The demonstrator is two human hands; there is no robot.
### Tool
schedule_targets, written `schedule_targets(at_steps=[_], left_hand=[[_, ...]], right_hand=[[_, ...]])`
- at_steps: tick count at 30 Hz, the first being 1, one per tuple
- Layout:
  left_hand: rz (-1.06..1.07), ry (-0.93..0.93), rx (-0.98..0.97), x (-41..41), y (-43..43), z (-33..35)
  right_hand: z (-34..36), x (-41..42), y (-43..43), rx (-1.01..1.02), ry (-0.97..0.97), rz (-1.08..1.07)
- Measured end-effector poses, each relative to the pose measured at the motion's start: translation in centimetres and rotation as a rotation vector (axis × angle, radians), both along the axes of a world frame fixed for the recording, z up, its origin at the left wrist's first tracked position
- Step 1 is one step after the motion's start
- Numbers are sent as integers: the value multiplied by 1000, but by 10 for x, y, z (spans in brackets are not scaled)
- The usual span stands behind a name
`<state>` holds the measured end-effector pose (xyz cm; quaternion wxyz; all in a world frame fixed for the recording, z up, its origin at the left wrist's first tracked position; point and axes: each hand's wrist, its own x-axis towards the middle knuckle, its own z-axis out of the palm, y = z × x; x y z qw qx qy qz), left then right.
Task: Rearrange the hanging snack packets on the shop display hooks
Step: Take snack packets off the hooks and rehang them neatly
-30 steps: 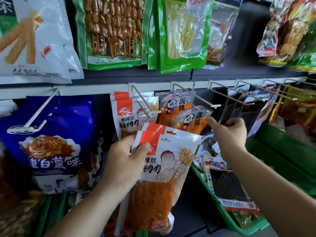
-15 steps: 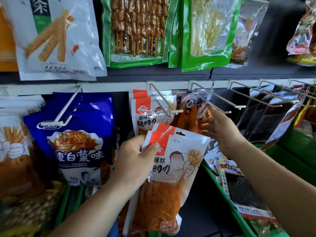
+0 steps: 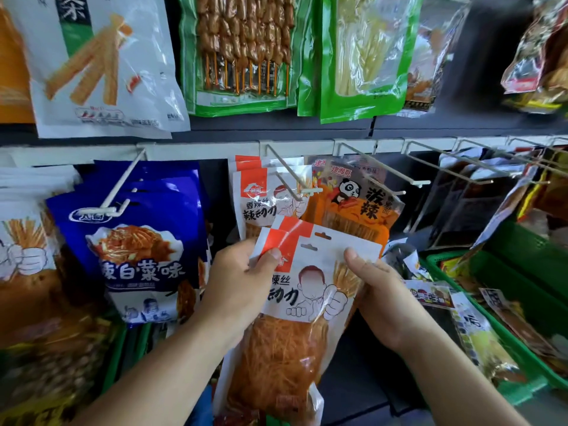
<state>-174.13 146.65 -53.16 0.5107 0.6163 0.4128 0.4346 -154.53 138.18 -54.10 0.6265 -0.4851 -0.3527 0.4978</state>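
My left hand (image 3: 242,281) grips two white-and-red packets of orange shredded snack (image 3: 304,299) by their upper left corner, thumb on the front. My right hand (image 3: 378,290) holds the same packets at their right edge, thumb on the front face. The packets are off the hooks, below a white display hook (image 3: 295,186) that carries more packets of the same kind (image 3: 264,198). To its right, orange panda packets (image 3: 353,201) hang on a neighbouring hook (image 3: 384,170).
Blue packets (image 3: 135,241) hang on a hook at the left. Green and white packets (image 3: 246,53) hang on the row above. Bare hooks (image 3: 455,167) stick out at the right, above green baskets (image 3: 522,272) holding loose packets.
My right hand has left the panda packets and come down onto the right edge of the packets in my left hand. The view has shifted left.
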Motion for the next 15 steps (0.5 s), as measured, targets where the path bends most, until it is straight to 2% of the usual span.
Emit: schedule_targets(at_steps=[8, 12, 15], left_hand=[[48, -60, -95, 8, 3, -9], [53, -67, -80, 8, 5, -8], [130, -66, -42, 3, 11, -2]], right_hand=[[-7, 3, -6, 77, -41, -3], [-10, 8, -6, 41, -49, -70], [-13, 16, -3, 40, -67, -209]])
